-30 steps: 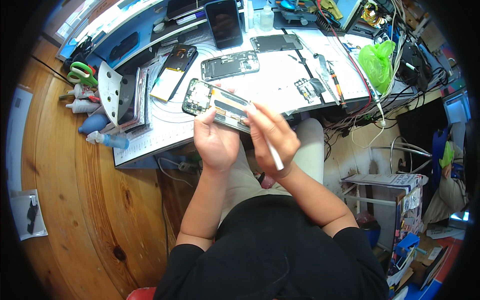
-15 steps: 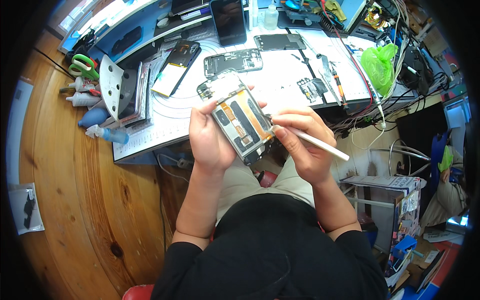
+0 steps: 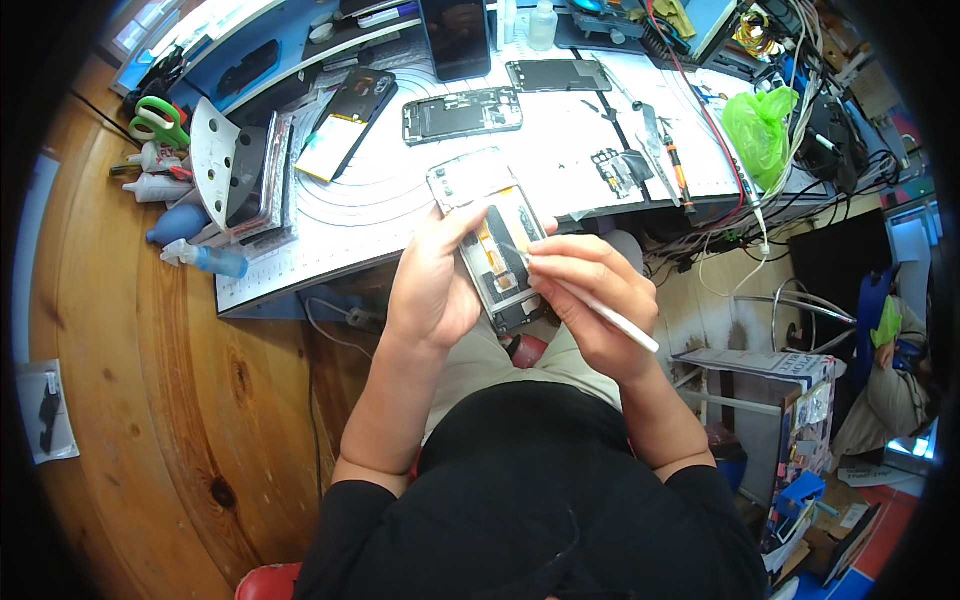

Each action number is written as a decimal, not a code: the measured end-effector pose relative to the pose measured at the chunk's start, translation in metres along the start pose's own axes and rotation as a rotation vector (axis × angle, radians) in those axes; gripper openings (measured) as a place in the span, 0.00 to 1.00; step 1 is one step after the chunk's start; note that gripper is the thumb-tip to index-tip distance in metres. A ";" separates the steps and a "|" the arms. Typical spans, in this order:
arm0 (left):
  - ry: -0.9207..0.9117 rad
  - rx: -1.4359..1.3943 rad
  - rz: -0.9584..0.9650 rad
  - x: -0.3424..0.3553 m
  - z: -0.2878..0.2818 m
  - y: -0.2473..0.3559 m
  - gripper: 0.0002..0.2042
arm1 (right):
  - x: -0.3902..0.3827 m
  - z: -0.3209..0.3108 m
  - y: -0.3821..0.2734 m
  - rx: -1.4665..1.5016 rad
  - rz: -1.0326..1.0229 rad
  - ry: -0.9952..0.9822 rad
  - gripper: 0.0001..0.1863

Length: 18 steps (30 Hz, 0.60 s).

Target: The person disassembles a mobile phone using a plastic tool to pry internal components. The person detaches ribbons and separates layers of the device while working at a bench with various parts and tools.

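Here, left hand [image 3: 430, 290] cradles an opened phone [image 3: 508, 228] — orange ribbon [image 3: 491, 250] inside.

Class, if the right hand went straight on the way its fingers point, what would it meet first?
Probably the opened phone in the left hand, though depth is unclear.

Opened phone [image 3: 510, 238], orange ribbon cable [image 3: 492, 251] exposed, held slanting; slim white tool [image 3: 614, 320], tilted, pointing toward phone's interior.
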<state>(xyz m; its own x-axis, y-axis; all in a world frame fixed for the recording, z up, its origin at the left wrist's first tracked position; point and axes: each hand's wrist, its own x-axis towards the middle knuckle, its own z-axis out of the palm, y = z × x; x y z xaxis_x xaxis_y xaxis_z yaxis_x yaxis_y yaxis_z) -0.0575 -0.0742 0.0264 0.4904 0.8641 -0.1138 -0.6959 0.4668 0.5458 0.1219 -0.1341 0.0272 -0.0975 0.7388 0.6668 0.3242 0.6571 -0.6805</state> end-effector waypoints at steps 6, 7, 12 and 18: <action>0.067 0.257 0.200 -0.017 0.007 -0.017 0.29 | -0.002 0.000 -0.001 0.035 0.088 0.088 0.12; 0.037 0.259 0.218 -0.019 0.010 -0.017 0.30 | -0.002 0.000 -0.001 0.024 0.074 0.087 0.12; -0.024 0.281 0.267 -0.024 0.018 -0.021 0.31 | 0.004 0.005 -0.004 -0.053 -0.079 0.107 0.13; 0.003 0.418 0.338 -0.021 0.010 -0.024 0.30 | 0.009 0.009 -0.004 -0.143 -0.172 0.063 0.15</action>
<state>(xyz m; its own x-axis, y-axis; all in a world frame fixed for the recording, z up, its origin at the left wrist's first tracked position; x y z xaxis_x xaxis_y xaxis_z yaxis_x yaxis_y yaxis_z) -0.0459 -0.1059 0.0235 0.2730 0.9541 0.1234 -0.5459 0.0480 0.8365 0.1112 -0.1285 0.0332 -0.1054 0.6043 0.7898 0.4381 0.7412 -0.5086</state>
